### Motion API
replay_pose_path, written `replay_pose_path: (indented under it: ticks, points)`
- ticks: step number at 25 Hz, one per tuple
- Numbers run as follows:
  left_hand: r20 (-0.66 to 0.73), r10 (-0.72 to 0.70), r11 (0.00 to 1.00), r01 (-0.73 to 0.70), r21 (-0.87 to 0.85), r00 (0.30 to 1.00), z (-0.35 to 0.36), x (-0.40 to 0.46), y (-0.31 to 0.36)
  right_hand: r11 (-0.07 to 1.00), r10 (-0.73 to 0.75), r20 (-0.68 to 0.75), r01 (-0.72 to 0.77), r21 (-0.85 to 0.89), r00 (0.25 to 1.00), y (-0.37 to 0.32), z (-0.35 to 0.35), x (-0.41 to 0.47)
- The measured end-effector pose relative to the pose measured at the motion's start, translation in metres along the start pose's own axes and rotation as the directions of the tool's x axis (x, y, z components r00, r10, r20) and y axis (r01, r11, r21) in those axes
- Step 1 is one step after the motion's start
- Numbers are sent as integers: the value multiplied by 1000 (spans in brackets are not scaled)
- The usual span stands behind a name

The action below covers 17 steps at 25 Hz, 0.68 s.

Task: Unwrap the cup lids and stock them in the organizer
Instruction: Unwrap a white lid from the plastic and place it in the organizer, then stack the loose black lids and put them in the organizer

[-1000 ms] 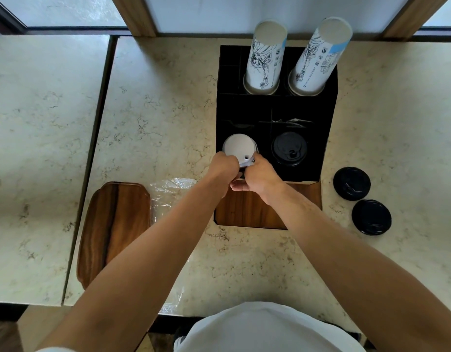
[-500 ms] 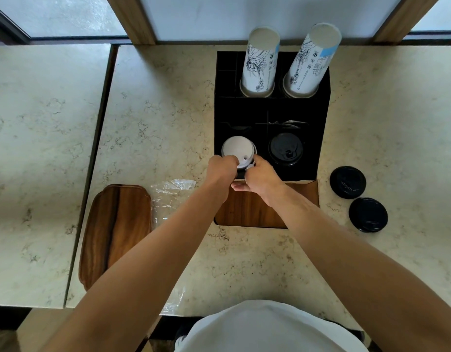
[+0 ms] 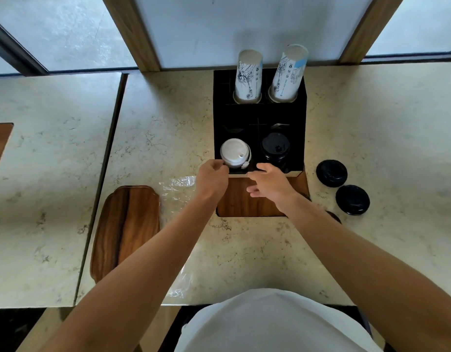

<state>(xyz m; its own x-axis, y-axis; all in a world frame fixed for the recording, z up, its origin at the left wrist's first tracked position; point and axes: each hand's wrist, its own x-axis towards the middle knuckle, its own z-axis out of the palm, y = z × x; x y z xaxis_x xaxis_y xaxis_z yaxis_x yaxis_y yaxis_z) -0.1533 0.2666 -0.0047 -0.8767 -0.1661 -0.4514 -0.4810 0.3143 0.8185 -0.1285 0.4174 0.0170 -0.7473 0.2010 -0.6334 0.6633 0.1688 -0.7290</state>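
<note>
The stack of white lids (image 3: 235,153) stands in the organizer's (image 3: 302,138) near-left compartment, its long axis upright, sip holes toward the near right; it looks slightly proud of the rim. The left hand (image 3: 212,178) has curled fingers touching the stack's near edge, though whether it pinches I cannot tell; the right hand (image 3: 269,182) hangs loose and apart, holding nothing; a careless nudge could tip the stack.

You have a cream marble-patterned stone table (image 3: 244,250) with faint brown veins under everything. On it sits a black compartmented plastic organizer (image 3: 302,118) holding a stack of white plastic cup lids (image 3: 233,151) and a stack of black plastic cup lids (image 3: 274,146). Two tall stacks of white paper cups (image 3: 248,74) carry dark line drawings (one with a pale blue patch). The oval wooden tray (image 3: 126,229) is streaked warm brown.
</note>
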Motion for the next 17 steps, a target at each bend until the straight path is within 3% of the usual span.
replay_pose_path:
  ticks: [7,10,14,17]
  points:
    - [72,36,998,-40,48,997,-2,-39,-16,996,27,-111,-17,88,993,42,-13,-46]
    - [165,13,1000,-17,22,986,10,-52,-27,984,74,-158,-47,172,985,71,-25,-56]
    - [242,-13,997,-5,71,970,27,-64,-38,988,90,-194,-63,143,977,105,-47,-66]
    - [261,-21,993,-11,122,965,40,-72,-43,998,62,-273,-67,-10,960,126,-69,-63]
